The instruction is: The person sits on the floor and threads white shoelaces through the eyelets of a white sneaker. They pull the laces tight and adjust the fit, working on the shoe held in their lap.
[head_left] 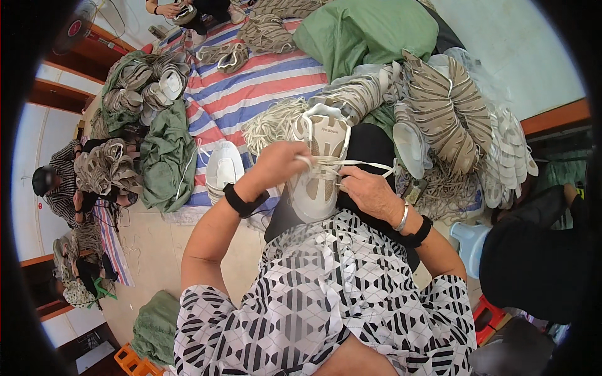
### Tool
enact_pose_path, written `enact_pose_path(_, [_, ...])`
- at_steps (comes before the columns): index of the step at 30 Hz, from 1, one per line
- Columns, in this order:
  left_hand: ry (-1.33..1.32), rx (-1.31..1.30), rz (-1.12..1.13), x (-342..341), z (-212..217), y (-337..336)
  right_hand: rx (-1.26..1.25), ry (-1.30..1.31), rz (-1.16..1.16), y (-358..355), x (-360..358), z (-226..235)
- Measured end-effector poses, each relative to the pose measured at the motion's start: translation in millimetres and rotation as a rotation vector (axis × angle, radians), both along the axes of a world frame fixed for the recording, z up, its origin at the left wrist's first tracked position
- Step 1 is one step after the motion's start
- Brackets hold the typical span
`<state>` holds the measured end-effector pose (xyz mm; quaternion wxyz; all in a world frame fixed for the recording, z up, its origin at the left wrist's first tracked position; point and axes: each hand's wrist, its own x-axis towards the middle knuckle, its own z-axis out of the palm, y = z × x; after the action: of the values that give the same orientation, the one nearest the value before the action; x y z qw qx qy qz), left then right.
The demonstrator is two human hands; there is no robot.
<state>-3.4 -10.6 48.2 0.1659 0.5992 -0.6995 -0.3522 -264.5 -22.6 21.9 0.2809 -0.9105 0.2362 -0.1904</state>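
A beige and white shoe upper (327, 139) lies across my lap, its toe toward me. White shoelaces (330, 162) run through its eyelets and cross over the middle. Left of the shoe, my left hand (280, 164) has its fingers curled on a lace, the fingertips slightly blurred. My right hand (371, 193) pinches lace at the shoe's right side, fingers bent against the upper. One loose lace end (376, 165) stretches out to the right above that hand. Beyond the shoe to the left sits a heap of pale laces (273, 125).
Bundled uppers (448, 113) are piled at the far right, by a green sack (367, 31). White shoe parts (224, 168) are stacked on the striped sheet (219, 94). A light blue stool (469, 244) stands at right. People (61, 172) work at left, others at back and right.
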Motion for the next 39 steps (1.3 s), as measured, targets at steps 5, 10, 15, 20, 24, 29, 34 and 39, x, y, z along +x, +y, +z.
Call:
enact_pose_path(5, [0.342, 0.269, 0.098, 11.9, -22.6, -9.7, 0.081, -0.079, -0.018, -4.2, 0.1, -8.2])
enact_pose_path(10, [0.301, 0.073, 0.194, 3.1, -12.5, 1.4, 0.141, -0.140, -0.056, -11.2, -0.9, -17.0])
enact_pose_path(15, [0.181, -0.310, 0.142, 1.7, -9.3, 8.6, 0.374, -0.188, -0.137, -12.0, 1.3, -14.1])
enact_pose_path(20, [0.838, 0.419, 0.232, 25.0, -28.4, 8.3, 0.584, -0.421, -0.334, -10.3, 0.9, -3.7])
enact_pose_path(24, [0.617, 0.255, 0.348, -6.4, -24.1, 9.8, 0.625, -0.374, -0.491, -17.7, 8.5, 4.1])
enact_pose_path(29, [0.507, -0.052, 0.452, -13.3, -48.8, 8.9, 0.427, -0.097, -0.288, -40.8, 4.6, -16.5])
enact_pose_path(34, [0.516, -0.143, 0.528, -12.2, -71.0, 18.5, 0.900, -0.323, -0.649, -85.5, -85.0, -32.4])
enact_pose_path(39, [0.215, -0.228, 0.410, -7.6, -64.3, 35.9, 0.417, -0.115, -0.759, -64.0, -99.4, -24.4])
